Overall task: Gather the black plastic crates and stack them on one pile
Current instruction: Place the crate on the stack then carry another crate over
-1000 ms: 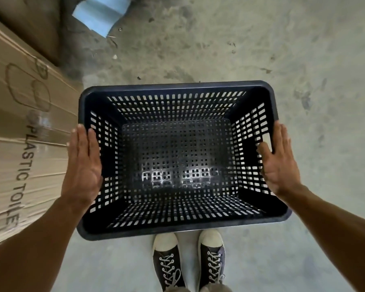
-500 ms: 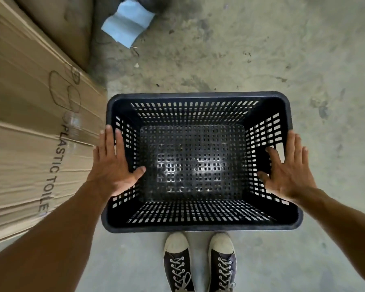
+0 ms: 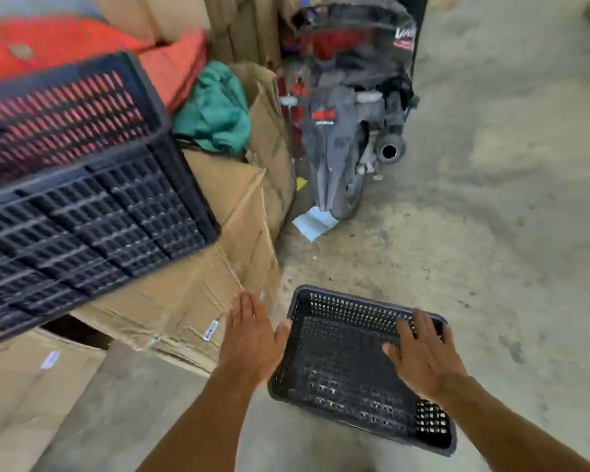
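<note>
A black perforated plastic crate [image 3: 338,356] sits open side up on the concrete floor in front of me. My left hand [image 3: 249,338] hovers flat just outside its left rim, fingers apart, with the thumb at the rim. Fingers spread, my right hand [image 3: 423,356] hangs over the crate's right side and holds nothing. A second, larger black crate [image 3: 82,206] rests tilted on cardboard boxes at the left, blurred by motion.
Flattened cardboard boxes [image 3: 218,267] pile up at the left, with a green cloth [image 3: 215,114] and red sheets [image 3: 65,42] behind. A parked motorbike [image 3: 351,131] stands straight ahead, a blue paper [image 3: 314,223] at its wheel. Bare concrete floor [image 3: 491,233] stretches to the right.
Both hands have come off the small crate's side walls. My view has swung up from straight down, bringing the larger crate, the boxes and the motorbike into sight.
</note>
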